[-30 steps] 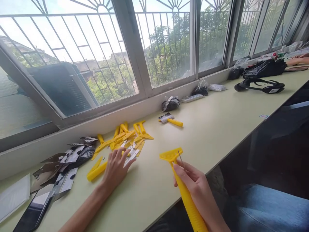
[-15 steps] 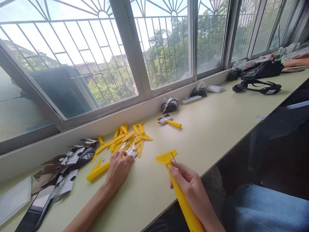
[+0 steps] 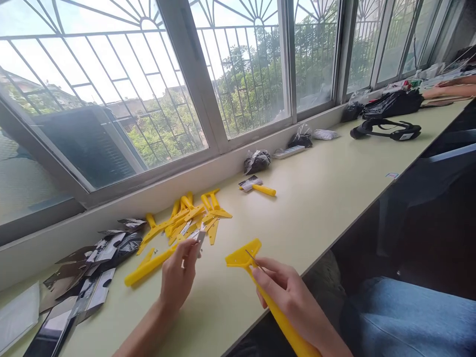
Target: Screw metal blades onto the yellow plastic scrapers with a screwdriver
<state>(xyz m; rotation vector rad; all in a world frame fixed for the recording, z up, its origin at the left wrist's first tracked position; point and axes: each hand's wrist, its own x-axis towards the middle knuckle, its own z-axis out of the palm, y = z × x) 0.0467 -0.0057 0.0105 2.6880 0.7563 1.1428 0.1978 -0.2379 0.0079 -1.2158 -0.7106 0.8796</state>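
My left hand [image 3: 178, 275] pinches a small flat metal plate [image 3: 200, 239] between thumb and fingers, raised just off the table. Wrapped around the handle of a yellow scraper [image 3: 243, 254] is my right hand [image 3: 288, 287]; the scraper's wide triangular head points up and away from me. The same hand also has a thin metal rod [image 3: 252, 257] between its fingers, its tip across the scraper head. Beyond my left hand lies a pile of yellow scraper parts [image 3: 193, 213] with metal plates among them. A loose yellow scraper [image 3: 148, 267] lies partly behind that hand.
Torn black-and-white packaging cards [image 3: 106, 253] and a dark phone-like slab [image 3: 52, 332] lie at left. Another scraper with a label [image 3: 264, 190] sits toward the window. Farther right are a black head strap device [image 3: 386, 130], bags [image 3: 394, 103] and another person's arm [image 3: 451, 88].
My left hand has picked up a metal plate from the pile's near edge and lifted it. My right hand has shifted slightly left with the scraper, whose head is turned more.
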